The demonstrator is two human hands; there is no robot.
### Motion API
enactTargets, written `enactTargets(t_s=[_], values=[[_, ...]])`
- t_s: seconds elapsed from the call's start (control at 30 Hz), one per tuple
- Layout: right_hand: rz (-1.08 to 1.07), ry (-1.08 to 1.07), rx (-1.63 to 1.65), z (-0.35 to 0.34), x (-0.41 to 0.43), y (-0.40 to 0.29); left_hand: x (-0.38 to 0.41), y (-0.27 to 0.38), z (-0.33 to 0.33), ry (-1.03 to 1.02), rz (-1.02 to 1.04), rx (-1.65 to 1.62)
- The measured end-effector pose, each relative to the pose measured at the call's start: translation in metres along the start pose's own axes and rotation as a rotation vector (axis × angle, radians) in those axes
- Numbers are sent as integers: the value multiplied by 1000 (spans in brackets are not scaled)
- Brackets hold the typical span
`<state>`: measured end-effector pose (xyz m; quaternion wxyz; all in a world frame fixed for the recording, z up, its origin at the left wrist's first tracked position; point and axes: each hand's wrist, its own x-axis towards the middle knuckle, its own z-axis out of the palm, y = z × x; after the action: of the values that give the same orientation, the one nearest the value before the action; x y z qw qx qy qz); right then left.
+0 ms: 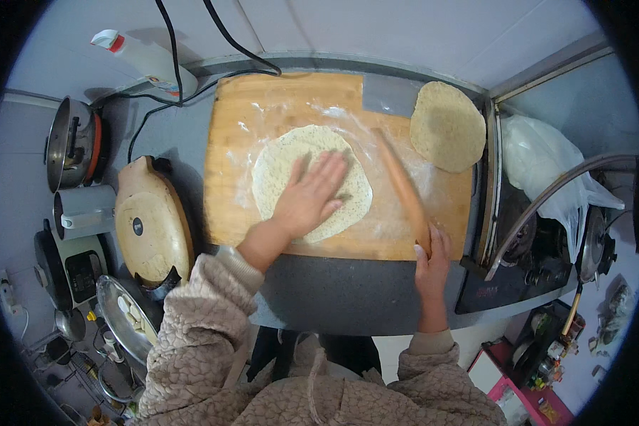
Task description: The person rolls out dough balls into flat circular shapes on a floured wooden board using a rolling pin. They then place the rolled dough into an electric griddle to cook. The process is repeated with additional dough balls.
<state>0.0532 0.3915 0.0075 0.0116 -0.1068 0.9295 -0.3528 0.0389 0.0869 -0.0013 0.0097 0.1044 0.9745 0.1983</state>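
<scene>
A flat round of rolled dough (277, 170), speckled with dark bits, lies on a floured wooden board (293, 96). Across its middle rests my left hand (319, 186), palm down with the fingers apart and slightly blurred. My right hand (433, 261) grips the near end of a wooden rolling pin (402, 183) beside the dough. The pin slants away over the board, its far end toward the wall. At the board's back right corner lies a second dough round (447, 128), partly over a grey sheet (388, 95).
Left of the board stands a round electric griddle (152, 223) with its lid down. Behind it are a spray bottle (154, 64) and black cables (229, 40). A metal bowl (114, 309) holds white pieces. Rightward, a metal-framed glass panel (492, 181) borders a cooktop (511, 287) and a plastic bag (543, 154).
</scene>
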Motion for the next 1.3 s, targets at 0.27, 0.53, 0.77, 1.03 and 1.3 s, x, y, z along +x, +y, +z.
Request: enactTargets(t_s=[0.27, 0.53, 0.77, 1.03, 1.3], values=[[-454, -321, -195, 6, 79, -50, -46, 17, -11, 81, -323, 107], [-411, -264, -274, 23, 44, -37, -84, 31, -4, -68, -281, 24], [-32, -179, 35, 40, 2, -61, -43, 12, -30, -23, -166, 92], [-199, -16, -414, 54, -2, -47, 30, 10, -18, -84, 102, 159], [-191, -45, -328, 39, 17, -30, 81, 23, -6, -43, 99, 113]])
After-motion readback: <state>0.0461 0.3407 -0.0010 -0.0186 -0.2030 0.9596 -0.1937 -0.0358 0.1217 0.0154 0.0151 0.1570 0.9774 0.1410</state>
